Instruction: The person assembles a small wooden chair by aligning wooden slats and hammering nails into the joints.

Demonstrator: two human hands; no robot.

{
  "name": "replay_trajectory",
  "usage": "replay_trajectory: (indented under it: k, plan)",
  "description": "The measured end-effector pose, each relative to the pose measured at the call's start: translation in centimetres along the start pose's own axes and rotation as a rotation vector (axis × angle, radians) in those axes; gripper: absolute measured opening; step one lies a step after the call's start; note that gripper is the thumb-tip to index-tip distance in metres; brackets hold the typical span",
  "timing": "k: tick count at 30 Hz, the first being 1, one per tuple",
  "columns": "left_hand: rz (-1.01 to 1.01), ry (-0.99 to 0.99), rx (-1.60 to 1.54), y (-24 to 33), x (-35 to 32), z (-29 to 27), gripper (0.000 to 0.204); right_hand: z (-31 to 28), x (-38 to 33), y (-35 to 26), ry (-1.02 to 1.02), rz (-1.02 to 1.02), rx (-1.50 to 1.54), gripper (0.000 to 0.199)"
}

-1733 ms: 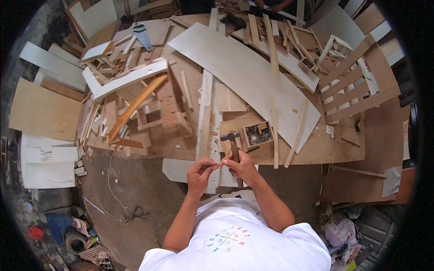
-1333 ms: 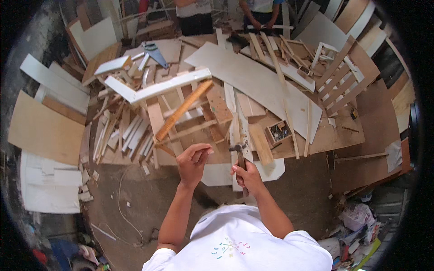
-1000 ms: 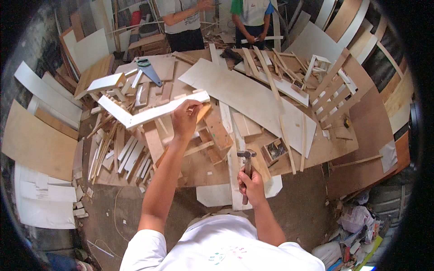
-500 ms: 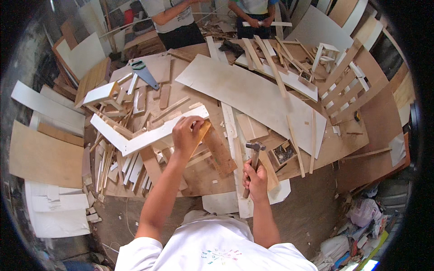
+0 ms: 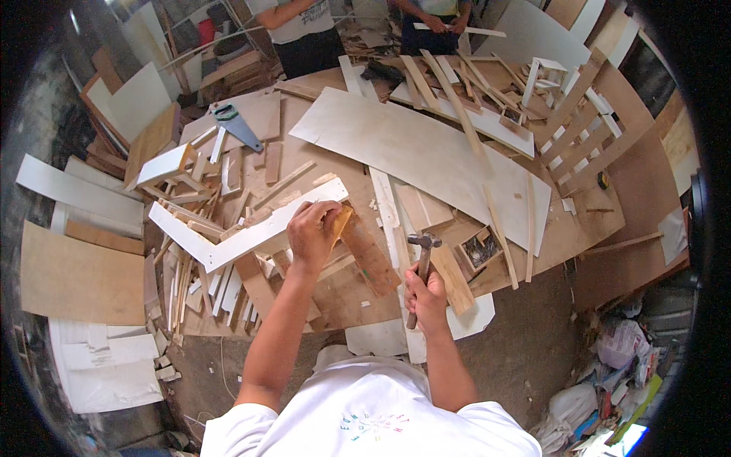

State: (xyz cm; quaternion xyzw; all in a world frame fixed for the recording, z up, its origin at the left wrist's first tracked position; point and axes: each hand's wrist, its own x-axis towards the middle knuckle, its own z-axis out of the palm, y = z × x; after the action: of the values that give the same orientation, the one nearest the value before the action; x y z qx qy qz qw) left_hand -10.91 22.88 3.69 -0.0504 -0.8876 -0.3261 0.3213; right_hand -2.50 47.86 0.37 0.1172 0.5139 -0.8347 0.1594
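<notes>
My left hand presses down on a long white-painted board where it crosses a brown wooden strip on the cluttered workbench; the fingers are curled on the board's edge. My right hand is closed around the wooden handle of a claw hammer, head up, just right of the left hand and a little nearer to me. A small open wooden box sits right of the hammer head.
A large pale plywood sheet lies across the bench. A green-handled handsaw rests at the far left among wood offcuts. White slatted frames lie far right. Two other people stand at the far side. Boards lean at left.
My left hand reached out, took the white board and pulled it nearer, now pressing it flat. My right hand picked up the hammer and holds it upright beside the board.
</notes>
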Motion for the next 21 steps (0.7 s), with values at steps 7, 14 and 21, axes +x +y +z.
replay_trajectory:
  k: [7, 14, 21]
  plan:
    - [0.07, -0.005, 0.09, -0.1, -0.1, 0.1, 0.007, 0.0, -1.2, 0.7, 0.008, 0.022, 0.0, 0.015]
    - [0.027, 0.012, 0.125, 0.1, -1.1, -0.1, 0.017, 2.6, -1.6, -1.0, -0.056, -0.058, -0.197, 0.015]
    - [-0.191, 0.055, -0.059, 0.5, -1.7, -0.1, 0.027, 8.1, 1.5, -6.3, -0.087, -0.629, -1.046, 0.039]
